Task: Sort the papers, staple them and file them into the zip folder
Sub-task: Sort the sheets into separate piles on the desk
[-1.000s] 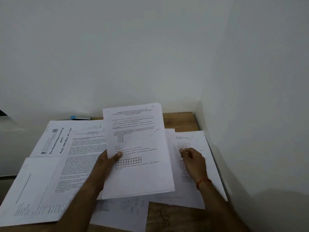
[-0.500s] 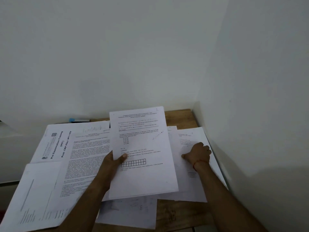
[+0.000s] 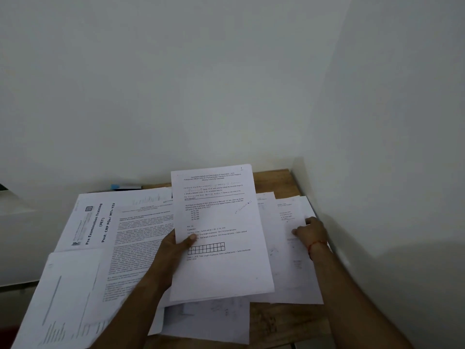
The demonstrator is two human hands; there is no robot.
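The left hand (image 3: 173, 250) has the held sheets (image 3: 221, 268) clamped: thumb on the printed face, fingers behind. Right of them, the right hand (image 3: 310, 231) sits curled on the loose papers (image 3: 289, 273) beside the wall (image 3: 377, 172); pinching a page or not, can't tell. Left of the left fingers, spread papers (image 3: 100, 235) cover the tabletop (image 3: 276, 323).

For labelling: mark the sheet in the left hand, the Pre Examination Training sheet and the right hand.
held sheet (image 3: 221, 273), head view, blank lower half.
Pre Examination Training sheet (image 3: 93, 224), head view, bold title.
right hand (image 3: 310, 231), head view, back of hand.
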